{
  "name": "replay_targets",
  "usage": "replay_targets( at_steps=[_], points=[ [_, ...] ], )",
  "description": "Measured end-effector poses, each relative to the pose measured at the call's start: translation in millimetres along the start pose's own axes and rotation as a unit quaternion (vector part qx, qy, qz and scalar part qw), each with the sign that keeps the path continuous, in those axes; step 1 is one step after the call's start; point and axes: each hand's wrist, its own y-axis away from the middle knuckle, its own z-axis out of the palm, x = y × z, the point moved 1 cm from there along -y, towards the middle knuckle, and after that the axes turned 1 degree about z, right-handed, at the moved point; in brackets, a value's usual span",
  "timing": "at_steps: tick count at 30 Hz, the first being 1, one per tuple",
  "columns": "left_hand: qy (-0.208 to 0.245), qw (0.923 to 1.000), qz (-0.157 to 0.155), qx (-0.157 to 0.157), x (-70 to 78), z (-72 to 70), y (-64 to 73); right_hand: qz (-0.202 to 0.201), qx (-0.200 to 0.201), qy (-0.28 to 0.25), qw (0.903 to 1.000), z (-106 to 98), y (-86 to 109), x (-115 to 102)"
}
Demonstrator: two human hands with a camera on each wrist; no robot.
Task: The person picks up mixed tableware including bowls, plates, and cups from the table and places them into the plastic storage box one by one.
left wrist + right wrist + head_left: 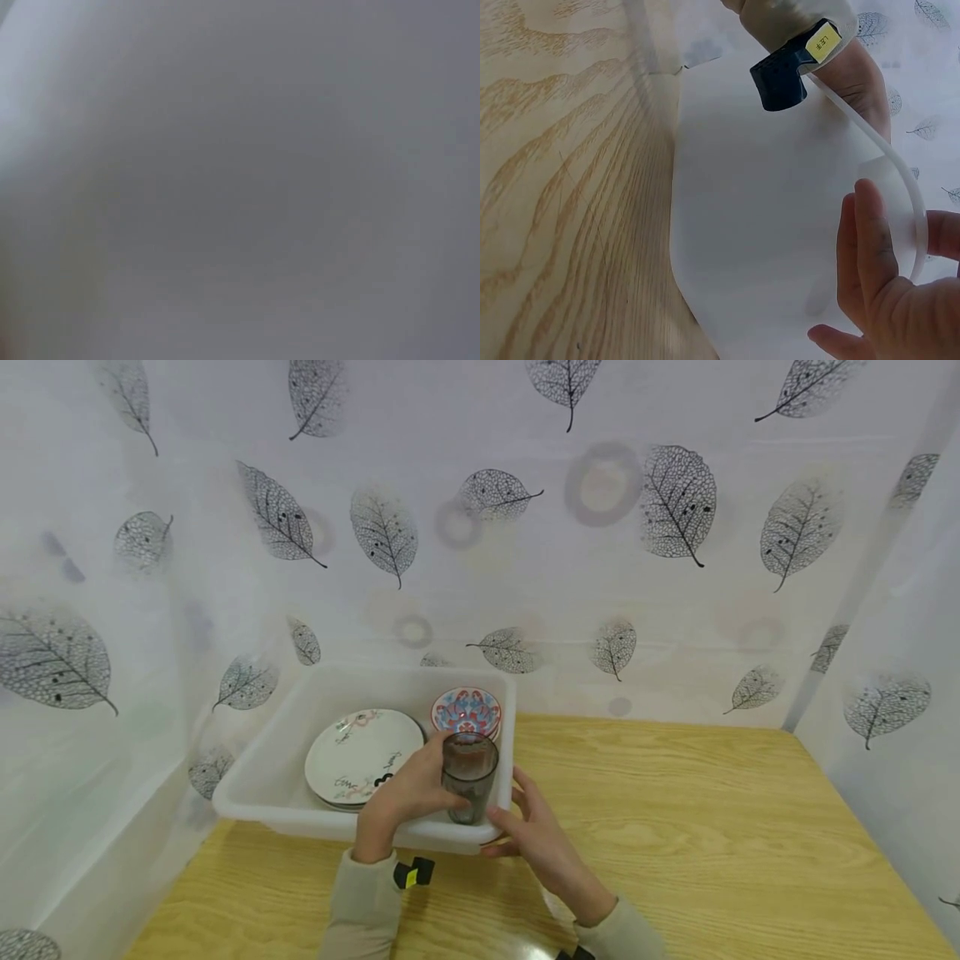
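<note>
My left hand (408,789) reaches over the front rim of a white plastic bin (258,772) and grips a grey see-through drinking glass (472,764), which stands upright in the bin's front right corner. The thumb lies across the glass's near side; its other fingers are mostly hidden. At that same corner my right hand (543,843) holds the bin's rim. In the right wrist view, its fingers (874,240) lie along the outer wall, with the rim between them and a digit on the inner side. The left wrist view is only a grey blur.
Left of the glass, inside the bin, lies a stack of white flower-patterned plates (363,752). Small red-and-blue patterned dishes (467,708) sit in the back right corner. The bin rests on a wood-grain table (697,827), with leaf-print sheeting (465,585) behind and at both sides.
</note>
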Motion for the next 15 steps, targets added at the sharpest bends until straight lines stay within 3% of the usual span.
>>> replay_targets(
  at_steps=[8, 15],
  points=[
    [0.037, 0.9991, -0.017, -0.006, -4.5, -3.0, 4.4, 0.000, -0.003, 0.000, 1.0000, -0.3, -0.7, 1.7],
    [0.033, 0.9994, 0.004, -0.013, -3.9, -4.0, 4.9, -0.003, -0.009, 0.007, 0.9999, -1.1, -1.1, 2.9]
  ],
)
